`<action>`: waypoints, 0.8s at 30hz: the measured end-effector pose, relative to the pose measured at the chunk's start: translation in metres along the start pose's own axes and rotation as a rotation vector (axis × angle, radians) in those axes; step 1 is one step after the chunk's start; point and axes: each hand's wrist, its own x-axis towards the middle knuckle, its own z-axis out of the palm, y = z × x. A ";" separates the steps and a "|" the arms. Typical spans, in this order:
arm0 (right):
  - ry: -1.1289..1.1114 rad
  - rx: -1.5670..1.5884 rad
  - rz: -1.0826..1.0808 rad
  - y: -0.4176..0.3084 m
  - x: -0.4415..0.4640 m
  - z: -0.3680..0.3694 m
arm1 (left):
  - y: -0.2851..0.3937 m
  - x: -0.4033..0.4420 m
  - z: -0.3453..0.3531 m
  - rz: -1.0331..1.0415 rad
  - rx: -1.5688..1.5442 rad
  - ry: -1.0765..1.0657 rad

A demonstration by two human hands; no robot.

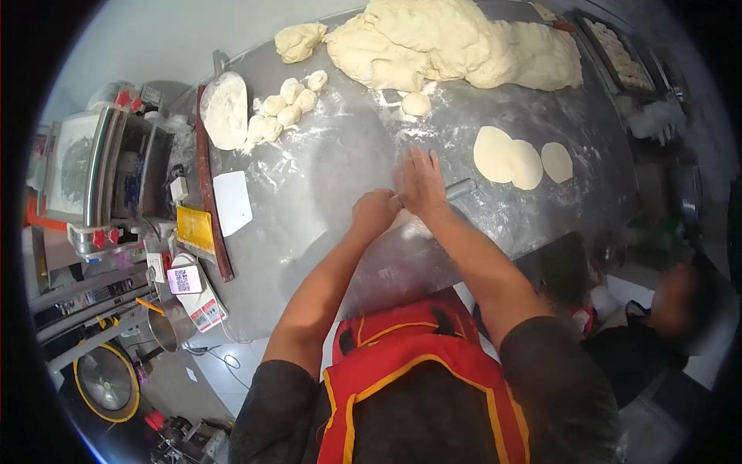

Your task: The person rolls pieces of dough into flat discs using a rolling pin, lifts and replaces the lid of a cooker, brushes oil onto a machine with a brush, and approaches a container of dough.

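Note:
A slim rolling pin (462, 188) lies across the steel table near its front side, its right end sticking out past my right wrist. My left hand (376, 213) is closed around the pin's left part. With fingers stretched out, my right hand (420, 183) lies flat over the middle of the pin. Under and just in front of the pin, a pale piece of dough (416, 227) shows in part; my hands and forearm hide the rest. Beyond my fingers sits a small dough ball (416, 104). Flat dough rounds (525, 165) lie to the right, two of them overlapping.
A large dough mass (456, 46) fills the table's far side, with several dough balls (290, 104) left of it. A floured oval board (224, 112), white scraper (233, 203) and yellow scraper (195, 228) lie left. Another person (657, 332) is at the right.

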 end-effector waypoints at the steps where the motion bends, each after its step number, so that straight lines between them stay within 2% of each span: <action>1: -0.026 0.060 0.015 -0.004 0.000 -0.008 | -0.004 0.000 -0.001 0.063 0.044 0.021; 2: -0.054 0.120 0.035 -0.008 -0.003 -0.013 | -0.011 0.000 0.000 0.126 0.088 0.037; 3: -0.059 0.035 -0.042 -0.003 -0.032 -0.011 | -0.018 -0.002 0.003 0.187 0.127 0.052; 4: -0.059 -0.053 -0.122 0.008 -0.072 -0.010 | -0.029 -0.007 0.007 0.108 0.053 0.086; 6: -0.077 0.048 -0.215 0.014 -0.123 -0.043 | -0.045 -0.020 0.007 -0.047 -0.095 0.156; 9: 0.060 -0.035 -0.200 0.004 -0.088 -0.024 | -0.050 -0.039 -0.004 0.058 -0.199 -0.111; 10: 0.113 -0.010 -0.184 -0.004 -0.058 -0.018 | -0.047 -0.035 -0.005 0.068 -0.100 -0.046; 12: 0.082 -0.006 -0.108 -0.008 0.002 0.005 | -0.032 -0.017 -0.003 0.087 0.101 0.079; 13: 0.060 -0.006 -0.068 -0.010 0.014 0.009 | -0.026 -0.010 0.000 0.062 0.074 0.045; 16: -0.158 0.096 -0.124 -0.012 0.006 -0.001 | -0.027 -0.003 -0.001 0.025 0.031 -0.009; 18: 0.063 -0.011 -0.276 0.008 -0.071 0.003 | -0.040 -0.015 -0.006 0.036 0.038 0.024; 20: -0.133 0.055 -0.270 0.013 -0.124 -0.038 | -0.067 -0.035 0.009 -0.022 -0.159 0.166; 21: -0.126 0.027 -0.262 0.009 -0.117 -0.041 | -0.075 -0.043 0.016 -0.058 -0.256 0.238; 23: -0.104 -0.028 -0.235 -0.002 -0.088 -0.032 | -0.060 -0.052 0.003 -0.042 -0.279 -0.001; 24: 0.016 -0.040 -0.214 -0.008 -0.062 -0.010 | -0.048 -0.051 -0.003 -0.030 -0.292 -0.110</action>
